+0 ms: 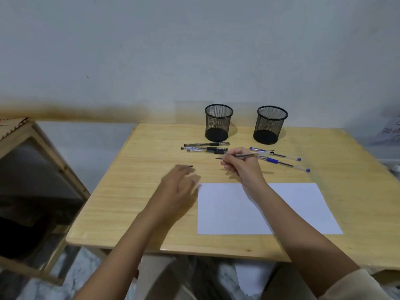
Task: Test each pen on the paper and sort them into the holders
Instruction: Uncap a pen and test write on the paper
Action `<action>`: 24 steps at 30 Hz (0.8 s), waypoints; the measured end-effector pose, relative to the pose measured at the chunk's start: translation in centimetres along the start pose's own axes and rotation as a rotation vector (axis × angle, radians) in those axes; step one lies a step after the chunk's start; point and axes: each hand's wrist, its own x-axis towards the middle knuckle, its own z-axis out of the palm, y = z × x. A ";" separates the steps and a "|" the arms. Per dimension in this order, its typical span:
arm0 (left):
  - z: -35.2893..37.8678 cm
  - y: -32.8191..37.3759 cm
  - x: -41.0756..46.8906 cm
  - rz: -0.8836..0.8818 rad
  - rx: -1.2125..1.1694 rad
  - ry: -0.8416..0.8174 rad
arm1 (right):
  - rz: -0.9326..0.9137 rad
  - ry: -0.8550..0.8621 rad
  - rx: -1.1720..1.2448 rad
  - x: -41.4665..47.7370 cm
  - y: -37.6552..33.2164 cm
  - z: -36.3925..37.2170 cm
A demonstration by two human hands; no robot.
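Two empty black mesh holders (218,123) (270,125) stand at the back of the wooden table (140,191). In front of the left holder lie three black pens (205,147); two capped blue pens (283,162) lie in front of the right one. My right hand (240,167) grips an uncapped pen (242,156), its tip pointing left, above the table just behind the blank white paper (298,204). To the left of the paper, my left hand (179,185) is motion-blurred, and a small black pen cap (190,166) shows at its fingertips.
A wooden frame stand (32,152) sits left of the table, with a gap between them. A white wall rises right behind the holders. A sheet with handwriting (389,131) is at the far right edge.
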 end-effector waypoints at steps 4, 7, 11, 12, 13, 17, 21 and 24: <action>0.9 -0.4 -2.7 0.023 0.197 -0.283 | 0.015 -0.025 -0.036 -0.1 1.1 1.4; 1.8 -0.2 -2.5 0.005 0.279 -0.300 | -0.011 -0.041 -0.080 -0.1 1.9 1.6; 3.7 0.5 -1.5 -0.035 0.352 -0.311 | 0.010 0.014 -0.131 0.2 2.1 1.5; 4.0 0.5 -1.4 -0.043 0.363 -0.308 | 0.015 0.036 -0.125 0.3 2.2 1.6; 4.2 0.4 -1.2 -0.044 0.373 -0.306 | 0.020 0.059 -0.125 0.5 2.2 1.7; 4.1 -0.1 -1.2 -0.042 0.403 -0.376 | -0.001 0.103 -0.213 1.4 2.3 2.3; 4.1 -0.2 -1.4 -0.066 0.446 -0.395 | -0.050 0.116 -0.266 2.1 3.3 2.8; 4.2 0.1 -1.6 -0.108 0.467 -0.364 | -0.084 0.122 -0.296 2.3 3.8 2.6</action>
